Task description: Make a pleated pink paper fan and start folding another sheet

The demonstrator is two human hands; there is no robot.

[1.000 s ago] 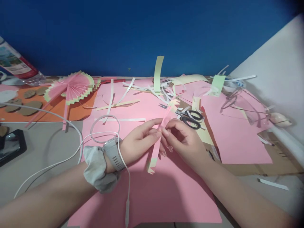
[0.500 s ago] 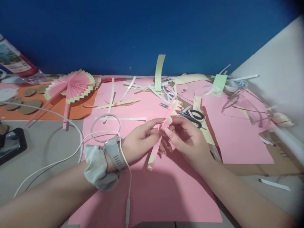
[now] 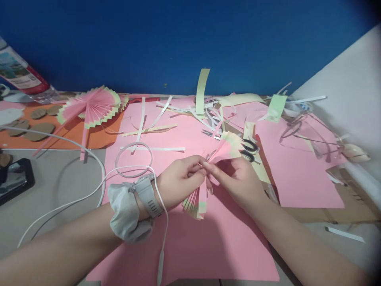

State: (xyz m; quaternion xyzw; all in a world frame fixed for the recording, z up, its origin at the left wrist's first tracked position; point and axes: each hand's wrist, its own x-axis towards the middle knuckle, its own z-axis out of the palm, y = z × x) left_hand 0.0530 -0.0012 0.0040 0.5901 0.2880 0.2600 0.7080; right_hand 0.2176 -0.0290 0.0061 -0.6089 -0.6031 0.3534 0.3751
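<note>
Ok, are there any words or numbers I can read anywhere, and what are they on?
No text here can be read.
The label on what looks like a bottle, far left: it has print, but it is too blurred to read.
The phone: dark screen, nothing shows.
The watch on the left wrist: only its strap shows.
The pleated paper pinched by the left hand and right hand: plain, no writing.

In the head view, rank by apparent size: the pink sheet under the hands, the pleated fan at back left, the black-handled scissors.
1. Large pink paper sheet.
2. Pink-and-yellow pleated paper fan, lying farther off.
3. Black-handled metal scissors, partly hidden behind the folded pink-and-yellow paper strip.
</note>
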